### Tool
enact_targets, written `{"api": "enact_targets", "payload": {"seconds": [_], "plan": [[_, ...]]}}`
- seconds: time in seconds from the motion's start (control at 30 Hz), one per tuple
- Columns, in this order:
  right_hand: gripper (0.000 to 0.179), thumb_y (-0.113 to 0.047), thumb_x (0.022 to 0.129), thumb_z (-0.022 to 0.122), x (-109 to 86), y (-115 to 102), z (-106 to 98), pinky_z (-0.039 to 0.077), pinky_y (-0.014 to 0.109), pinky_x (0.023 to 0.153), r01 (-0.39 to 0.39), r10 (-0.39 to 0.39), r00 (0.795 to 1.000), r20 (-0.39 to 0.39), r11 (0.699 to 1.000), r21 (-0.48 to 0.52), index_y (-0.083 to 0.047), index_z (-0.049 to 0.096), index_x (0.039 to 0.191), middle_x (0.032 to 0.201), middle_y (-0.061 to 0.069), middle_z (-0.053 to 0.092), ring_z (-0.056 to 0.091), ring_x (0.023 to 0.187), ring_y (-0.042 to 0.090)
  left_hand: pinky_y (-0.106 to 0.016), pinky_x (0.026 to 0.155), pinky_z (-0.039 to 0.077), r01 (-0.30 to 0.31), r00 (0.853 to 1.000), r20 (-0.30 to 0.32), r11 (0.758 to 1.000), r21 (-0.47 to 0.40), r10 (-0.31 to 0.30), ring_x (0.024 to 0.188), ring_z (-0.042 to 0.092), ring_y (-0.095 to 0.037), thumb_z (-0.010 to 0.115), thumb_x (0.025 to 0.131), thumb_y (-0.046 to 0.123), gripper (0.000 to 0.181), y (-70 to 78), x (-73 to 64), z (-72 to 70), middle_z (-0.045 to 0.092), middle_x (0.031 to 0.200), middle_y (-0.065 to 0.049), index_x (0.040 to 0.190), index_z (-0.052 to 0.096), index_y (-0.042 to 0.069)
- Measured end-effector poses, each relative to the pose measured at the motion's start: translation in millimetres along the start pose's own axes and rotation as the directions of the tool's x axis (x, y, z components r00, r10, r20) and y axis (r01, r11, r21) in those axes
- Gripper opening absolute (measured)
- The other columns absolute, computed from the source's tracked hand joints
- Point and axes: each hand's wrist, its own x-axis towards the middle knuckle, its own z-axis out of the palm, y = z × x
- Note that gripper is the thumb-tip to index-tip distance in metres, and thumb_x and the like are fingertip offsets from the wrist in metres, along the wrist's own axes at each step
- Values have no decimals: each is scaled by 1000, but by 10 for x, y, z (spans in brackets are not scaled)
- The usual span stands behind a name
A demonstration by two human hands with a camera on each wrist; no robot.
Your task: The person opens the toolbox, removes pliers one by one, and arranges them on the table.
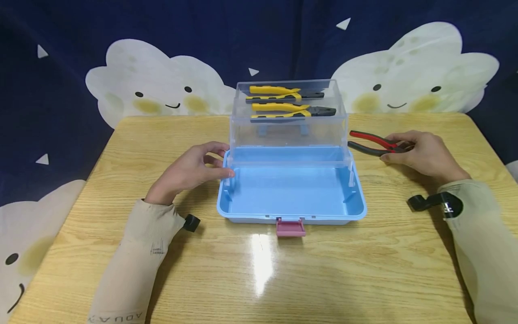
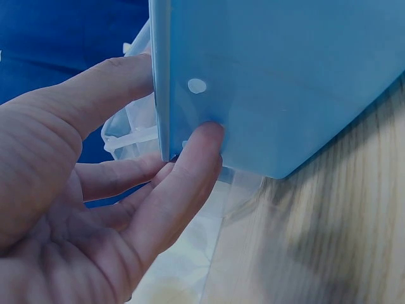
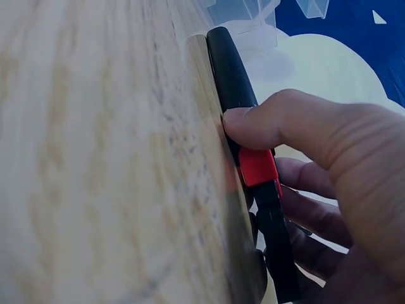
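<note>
A light blue toolbox [image 1: 291, 191] sits on the table with its clear upper section [image 1: 251, 135] raised at the back. My left hand [image 1: 186, 171] holds its left rim; in the left wrist view the thumb hooks over the edge and a finger presses the outer blue wall [image 2: 304, 82]. To the right of the box, my right hand [image 1: 425, 155] grips red-and-black pliers [image 1: 370, 136] around the joint end, handles pointing left. The right wrist view shows the thumb on the black handle [image 3: 231, 76], low beside the tabletop. The jaws are mostly hidden by the hand.
Two yellow-and-black pliers, an upper pair [image 1: 270, 90] and a lower pair [image 1: 279, 107], lie in the clear section. A pink latch [image 1: 290, 228] hangs at the box's front. Behind the wooden table [image 1: 323, 279] is a dark blue curtain [image 1: 275, 36] with cloud shapes.
</note>
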Motion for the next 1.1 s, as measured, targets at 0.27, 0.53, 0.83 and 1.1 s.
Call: {"api": "enact_targets", "payload": {"seconds": [0.27,0.53,0.83,1.1], "plan": [[78,-58,81,83,9,-46,3,39,33,73,-17,17,1000,4,1000,10,-11,62,139,119,24,67,56,97,30,-34,92,53,-10,1000,-2,1000,3,10,121,60,-23,85,87,34,74,-8,-14,-33,57,139,-3,150,50,16],[74,-63,88,73,42,-65,27,37,33,75,1,-1,1000,-28,1000,-9,-9,65,137,123,26,66,55,101,32,-34,92,53,-14,1000,-15,1000,9,14,121,61,-23,85,87,33,75,-24,-39,-49,58,142,-3,151,50,15],[63,-61,94,65,63,-172,40,41,23,68,24,-23,994,-104,1000,6,-11,70,133,119,22,72,56,87,5,-36,94,53,-10,999,-30,1000,13,10,122,62,-24,84,88,32,73,-52,-79,-65,59,139,-5,150,51,15],[53,-56,95,68,-44,-269,-34,42,14,63,31,-21,979,-202,998,48,-15,72,129,105,-16,65,50,80,-11,-41,100,51,-12,1000,-21,1000,20,12,124,61,-23,84,87,34,70,-13,-4,-10,56,142,-3,148,53,21]]}}
